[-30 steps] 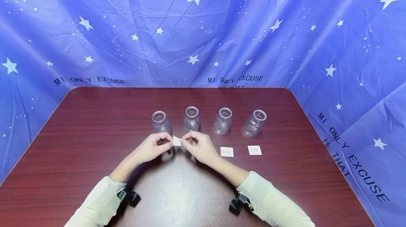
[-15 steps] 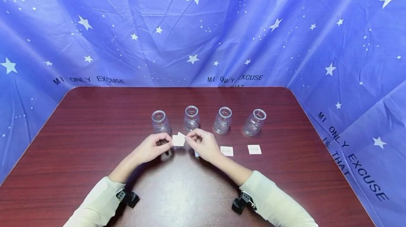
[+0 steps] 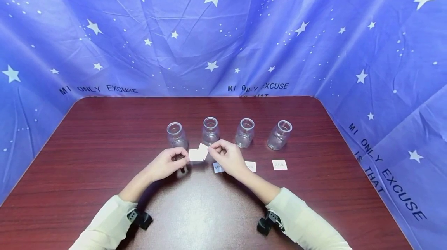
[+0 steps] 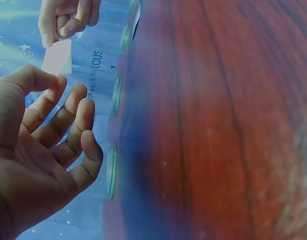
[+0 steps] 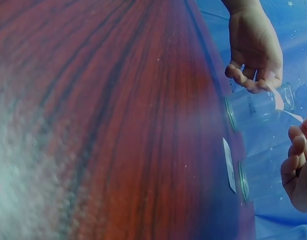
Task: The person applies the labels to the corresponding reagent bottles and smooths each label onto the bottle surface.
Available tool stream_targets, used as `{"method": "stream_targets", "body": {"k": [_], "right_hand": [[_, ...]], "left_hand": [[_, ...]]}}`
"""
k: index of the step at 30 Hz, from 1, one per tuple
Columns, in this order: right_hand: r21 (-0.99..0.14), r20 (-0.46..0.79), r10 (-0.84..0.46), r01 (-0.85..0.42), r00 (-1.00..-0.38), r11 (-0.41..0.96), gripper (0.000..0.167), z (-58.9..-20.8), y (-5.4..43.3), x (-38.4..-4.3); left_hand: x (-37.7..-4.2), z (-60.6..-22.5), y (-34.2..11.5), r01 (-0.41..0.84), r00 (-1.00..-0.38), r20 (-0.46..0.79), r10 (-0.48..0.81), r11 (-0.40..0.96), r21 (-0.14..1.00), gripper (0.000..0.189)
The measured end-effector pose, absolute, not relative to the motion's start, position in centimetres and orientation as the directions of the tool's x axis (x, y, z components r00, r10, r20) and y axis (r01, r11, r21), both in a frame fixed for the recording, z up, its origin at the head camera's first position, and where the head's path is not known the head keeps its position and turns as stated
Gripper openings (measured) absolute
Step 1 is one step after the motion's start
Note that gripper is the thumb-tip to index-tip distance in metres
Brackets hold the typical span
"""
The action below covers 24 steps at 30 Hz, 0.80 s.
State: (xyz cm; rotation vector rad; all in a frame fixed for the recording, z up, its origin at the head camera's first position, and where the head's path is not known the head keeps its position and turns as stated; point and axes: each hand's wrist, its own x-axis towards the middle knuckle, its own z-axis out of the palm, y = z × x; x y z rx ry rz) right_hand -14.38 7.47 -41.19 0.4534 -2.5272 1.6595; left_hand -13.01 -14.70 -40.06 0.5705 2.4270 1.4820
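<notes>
Between the two hands is a small white sticky label (image 3: 196, 155), its two layers fanned apart but still overlapping. My left hand (image 3: 168, 163) pinches the left layer between thumb and forefinger. With thumb and fingertips, my right hand (image 3: 228, 158) pinches the other layer (image 3: 203, 151), which stands tilted at the upper right. In the right wrist view the layers (image 5: 279, 100) look like thin strips meeting at an angle. I cannot tell which layer is the backing. Behind the hands stand a glass jar (image 3: 177, 140) at far left and another jar (image 3: 210, 135) beside it.
Two more open glass jars, one (image 3: 244, 137) right of centre and one (image 3: 278, 139) at far right, complete the row. Labels with handwriting lie in front: one (image 3: 217, 167) and another (image 3: 252, 166) partly behind the right hand, a third (image 3: 279, 164) further right.
The right hand has moved slightly right and up, drawing one layer of the label away from the other. The left hand has stayed nearly still. A label on the table has come into sight.
</notes>
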Motion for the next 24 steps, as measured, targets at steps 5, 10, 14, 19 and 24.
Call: {"method": "stream_targets", "body": {"k": [5, 10, 14, 19, 24], "right_hand": [[-0.885, 0.222, -0.187, -0.278, -0.957, 0.373, 0.006, -41.2, 7.8, -14.6], [-0.865, 0.250, -0.180, -0.304, -0.951, 0.400, 0.006, -42.0, 8.3, -15.0], [-0.859, 0.257, -0.179, -0.310, -0.950, 0.408, 0.007, -42.0, 8.3, -15.0], [-0.863, 0.260, -0.176, -0.310, -0.949, 0.399, 0.007, -41.9, 8.4, -15.0], [-0.865, 0.255, -0.178, -0.306, -0.950, 0.396, 0.007, -41.9, 8.5, -14.9]], "left_hand": [[-14.0, -42.1, -15.5, 0.198, -0.894, -0.008, 0.448, 0.411, 0.890, 0.008], [-14.2, -42.4, -15.9, 0.225, -0.886, 0.007, 0.463, 0.418, 0.880, 0.006], [-14.1, -42.4, -16.1, 0.237, -0.885, 0.006, 0.465, 0.440, 0.866, 0.005], [-14.0, -42.2, -16.5, 0.244, -0.886, 0.001, 0.463, 0.464, 0.852, 0.005], [-13.8, -42.1, -17.0, 0.258, -0.889, -0.012, 0.458, 0.521, 0.814, 0.005]]}}
